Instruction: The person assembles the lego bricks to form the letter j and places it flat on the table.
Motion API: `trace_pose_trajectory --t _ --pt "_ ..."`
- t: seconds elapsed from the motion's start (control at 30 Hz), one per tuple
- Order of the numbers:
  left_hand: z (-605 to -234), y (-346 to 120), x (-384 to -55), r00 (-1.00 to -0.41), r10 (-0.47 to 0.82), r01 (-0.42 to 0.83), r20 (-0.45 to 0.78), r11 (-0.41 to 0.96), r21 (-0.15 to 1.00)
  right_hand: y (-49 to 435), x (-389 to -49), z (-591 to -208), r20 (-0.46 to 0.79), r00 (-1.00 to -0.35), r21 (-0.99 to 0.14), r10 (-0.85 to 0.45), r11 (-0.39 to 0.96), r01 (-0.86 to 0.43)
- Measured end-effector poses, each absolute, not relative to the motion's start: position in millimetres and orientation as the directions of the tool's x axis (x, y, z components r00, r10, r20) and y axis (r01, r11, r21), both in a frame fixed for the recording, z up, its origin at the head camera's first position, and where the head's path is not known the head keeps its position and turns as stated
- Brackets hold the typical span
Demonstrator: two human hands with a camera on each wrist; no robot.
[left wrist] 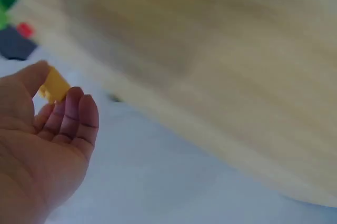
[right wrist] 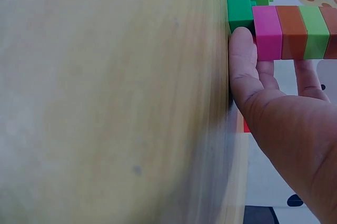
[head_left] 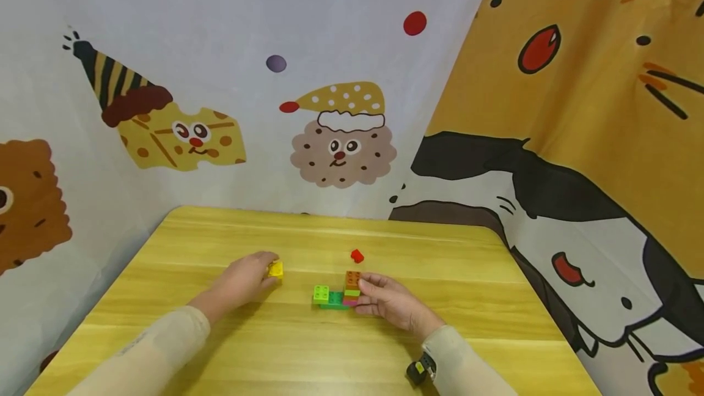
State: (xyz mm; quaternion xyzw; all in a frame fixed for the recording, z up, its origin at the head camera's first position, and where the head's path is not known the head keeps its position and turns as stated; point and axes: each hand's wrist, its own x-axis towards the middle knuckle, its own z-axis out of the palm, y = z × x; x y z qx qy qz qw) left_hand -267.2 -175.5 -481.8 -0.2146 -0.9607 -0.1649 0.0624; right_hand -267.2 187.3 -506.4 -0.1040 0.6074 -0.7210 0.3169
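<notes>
My left hand [head_left: 250,277] pinches a yellow toy brick [head_left: 276,270] between thumb and fingertips, left of the other bricks. The left wrist view shows this yellow brick [left wrist: 56,84] at the fingertips, the palm uncovered. My right hand [head_left: 393,304] grips a small brick build from its right side. Its tower has an orange brick [head_left: 353,278] on top, then light green, another orange and a pink brick [right wrist: 267,33]. Below, a green brick [head_left: 334,299] extends left and carries a light green brick [head_left: 321,293]. Fingers partly pass behind the tower.
A small red piece [head_left: 357,256] lies on the wooden table [head_left: 264,353] beyond the tower. Printed cartoon curtains [head_left: 220,11] hang at the table's back and right edges. A black wrist device [head_left: 418,373] is strapped at my right sleeve.
</notes>
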Motion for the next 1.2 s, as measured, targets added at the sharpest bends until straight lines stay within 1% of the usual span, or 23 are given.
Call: trace_pose_trajectory --t 0.23,0.4,0.53,0.83,1.1,1.2 --pt "-433 -114 -255 -0.884 0.397 0.467 0.246 0.755 0.461 188 -267 -505 -0.240 -0.780 -0.944 -0.577 -0.049 0.327" --pt "-414 -81 -248 -0.854 0.456 0.517 0.251 0.688 0.509 187 -267 -503 -0.246 -0.780 -0.945 -0.576 -0.037 0.326" --pt "-412 -65 -246 -0.819 0.516 0.566 0.251 0.660 0.493 188 -267 -502 -0.240 -0.769 -0.945 -0.592 -0.040 0.326" --pt "-421 -50 -244 -0.778 0.591 0.618 0.212 0.660 0.427 189 -268 -505 -0.230 -0.768 -0.951 -0.598 -0.030 0.307" --pt "-424 -47 -245 -0.785 0.583 0.614 0.211 0.683 0.397 189 -267 -505 -0.219 -0.771 -0.957 -0.598 -0.023 0.290" --pt "-425 -45 -248 -0.781 0.589 0.621 0.208 0.694 0.363 190 -267 -506 -0.218 -0.774 -0.957 -0.595 -0.024 0.289"
